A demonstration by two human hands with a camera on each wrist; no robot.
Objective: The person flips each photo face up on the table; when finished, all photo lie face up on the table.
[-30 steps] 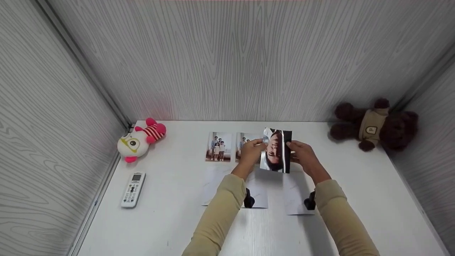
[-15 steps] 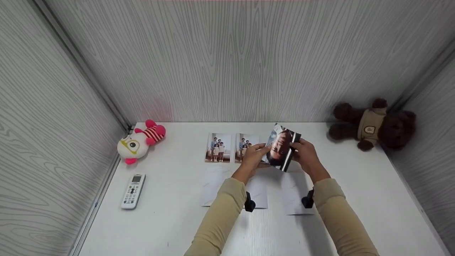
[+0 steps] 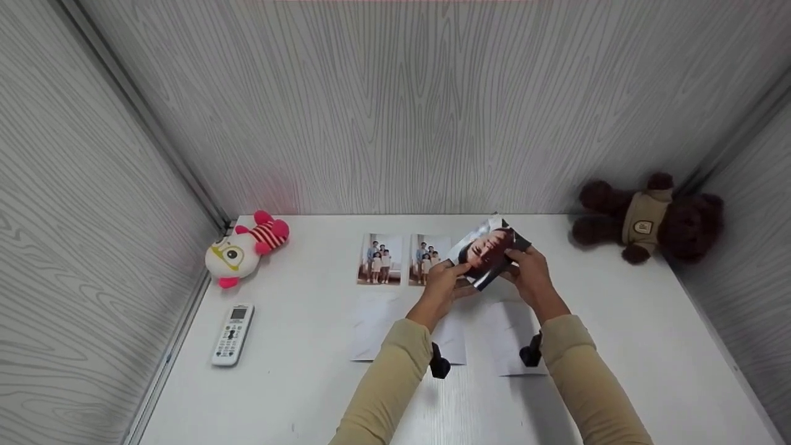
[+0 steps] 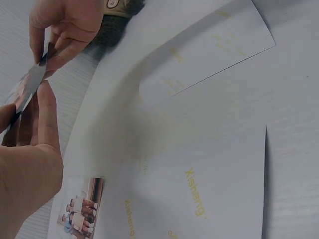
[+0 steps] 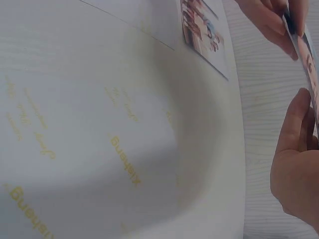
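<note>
Above the table, both hands hold a glossy portrait photo (image 3: pixel 491 250), turned at a slant with its picture facing the head camera. My left hand (image 3: pixel 440 287) pinches its lower left edge, thumb on the picture and fingers behind. At the right edge my right hand (image 3: pixel 532 275) pinches it the same way. Two matching family photos (image 3: pixel 380 261) lie face up side by side to the left; the second (image 3: pixel 425 253) is nearest my left hand. In both wrist views the portrait photo (image 4: pixel 31 84) appears nearly edge-on.
White sheets with yellow print lie below the hands: one (image 3: pixel 371 327) at left, one (image 3: pixel 456 343) partly behind the left forearm, one (image 3: pixel 513 337) at right. A remote control (image 3: pixel 232 334) and a pink-and-white plush toy (image 3: pixel 244 250) lie left; a brown teddy bear (image 3: pixel 649 216) lies back right.
The portrait photo has rotated clockwise from nearly upright to a slant, with both hands keeping hold. My left hand has shifted slightly right and down.
</note>
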